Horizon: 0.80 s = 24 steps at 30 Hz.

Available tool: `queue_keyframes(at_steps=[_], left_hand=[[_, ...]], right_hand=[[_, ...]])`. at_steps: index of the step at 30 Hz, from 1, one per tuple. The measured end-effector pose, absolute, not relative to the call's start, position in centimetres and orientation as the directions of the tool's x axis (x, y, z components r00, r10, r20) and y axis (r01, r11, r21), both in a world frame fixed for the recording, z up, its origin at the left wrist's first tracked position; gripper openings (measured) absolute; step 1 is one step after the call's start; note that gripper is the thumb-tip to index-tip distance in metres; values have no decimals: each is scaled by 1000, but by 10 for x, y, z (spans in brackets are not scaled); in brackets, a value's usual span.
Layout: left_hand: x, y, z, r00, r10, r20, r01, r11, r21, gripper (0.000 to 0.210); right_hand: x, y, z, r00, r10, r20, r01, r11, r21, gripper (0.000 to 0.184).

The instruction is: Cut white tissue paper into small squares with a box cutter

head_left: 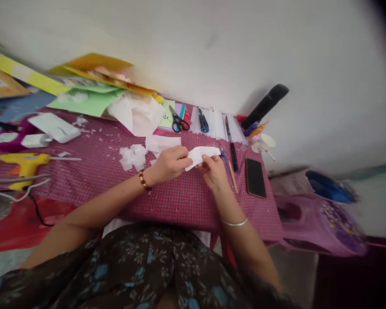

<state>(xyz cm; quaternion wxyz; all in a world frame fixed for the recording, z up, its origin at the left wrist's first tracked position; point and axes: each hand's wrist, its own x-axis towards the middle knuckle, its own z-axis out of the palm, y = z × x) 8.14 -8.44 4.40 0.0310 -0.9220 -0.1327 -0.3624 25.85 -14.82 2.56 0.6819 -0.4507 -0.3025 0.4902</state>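
A narrow strip of white paper (200, 153) is stretched between my two hands, above the red checked tablecloth. My left hand (173, 162) pinches its left end between thumb and fingers. At the other end my right hand (214, 168) grips the strip, thumb on top and fingers underneath. Just left of my left hand lies a small heap of cut white paper pieces (133, 157). A flat white paper sheet (162, 143) lies behind that hand, partly covered by it.
Black scissors (179, 121) and a blue utility knife (203, 121) lie at the back. A phone (255, 177) and a black marker (233, 156) are on the right. On the left are a yellow glue gun (25, 165), its cables, and crumpled white paper (138, 113).
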Motion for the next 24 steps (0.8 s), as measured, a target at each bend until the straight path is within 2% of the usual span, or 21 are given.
queue_keyframes(at_steps=[4,7,10,13,15,18,24], left_hand=[[72,-86,18,803,225,552,157,-973,168,24],[76,-91,14,882,272,385,94,-902,421,10],[82,-96,20,865,401,300,73,-693,717,22],[87,-99,25,726,626,283,10,-422,906,23],[90,-100,25,643,732,225,-39,-262,964,15],[95,-101,20,624,770,132,-75,-109,991,13],[102,-103,6,628,774,82,-85,-37,996,16]], right_hand=[[265,-150,13,348,935,-70,-244,18,-970,19],[267,-150,14,320,946,-53,-107,-19,-994,18],[263,-152,16,274,960,55,123,22,-992,13],[257,-159,14,218,967,136,323,60,-945,18],[253,-166,11,169,975,142,392,66,-918,29],[250,-176,7,100,985,143,447,84,-891,45],[248,-182,5,77,989,125,506,69,-860,62]])
